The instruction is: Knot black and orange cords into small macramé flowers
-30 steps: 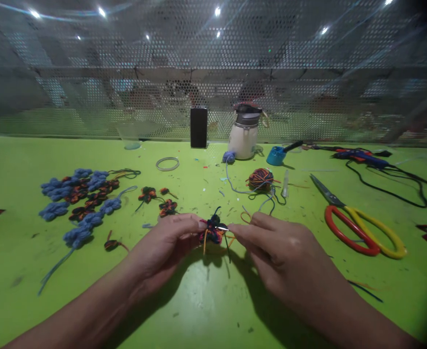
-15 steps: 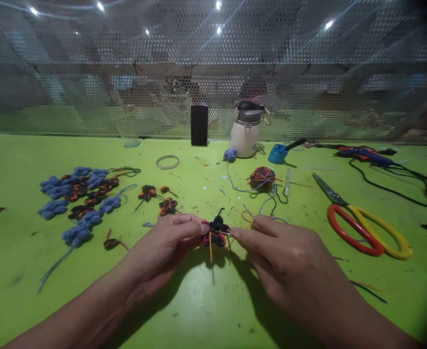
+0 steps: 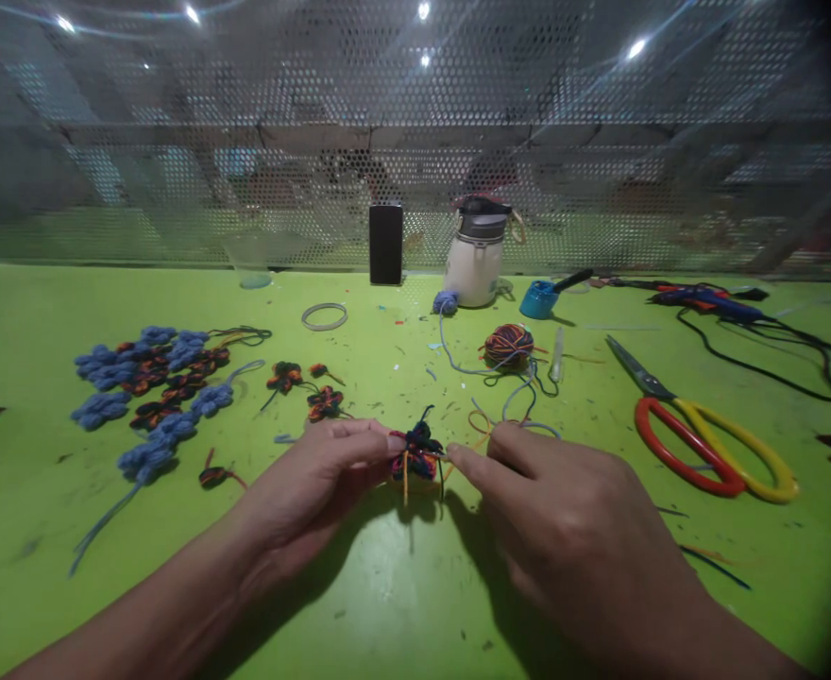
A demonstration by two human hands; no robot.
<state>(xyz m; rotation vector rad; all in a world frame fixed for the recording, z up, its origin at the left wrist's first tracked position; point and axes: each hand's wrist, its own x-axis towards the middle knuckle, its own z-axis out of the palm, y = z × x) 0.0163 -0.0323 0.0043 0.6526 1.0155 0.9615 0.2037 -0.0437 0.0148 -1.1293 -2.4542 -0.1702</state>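
Observation:
My left hand (image 3: pixel 320 482) pinches a small multicoloured yarn flower (image 3: pixel 416 452) just above the green table (image 3: pixel 401 604), near the middle of the view. My right hand (image 3: pixel 564 515) is closed in a pinch at the flower's right side, on a thin metal needle or hook whose tip pokes into the yarn. Loose yarn ends hang down from the flower. A strand trails back from it to a multicoloured yarn ball (image 3: pixel 508 344).
Finished blue and dark yarn flowers (image 3: pixel 153 382) lie in a pile at the left. Red-and-yellow scissors (image 3: pixel 699 430) lie at the right, a glue gun with a black cord (image 3: pixel 705 300) behind them. A white jar (image 3: pixel 475 255), dark box (image 3: pixel 385 244), blue cap (image 3: pixel 538 300) and ring (image 3: pixel 324 315) stand farther back by a mesh wall.
Both hands stay on the flower with only a slight shift; the right fingers have edged a little closer to the yarn. The view has tilted slightly.

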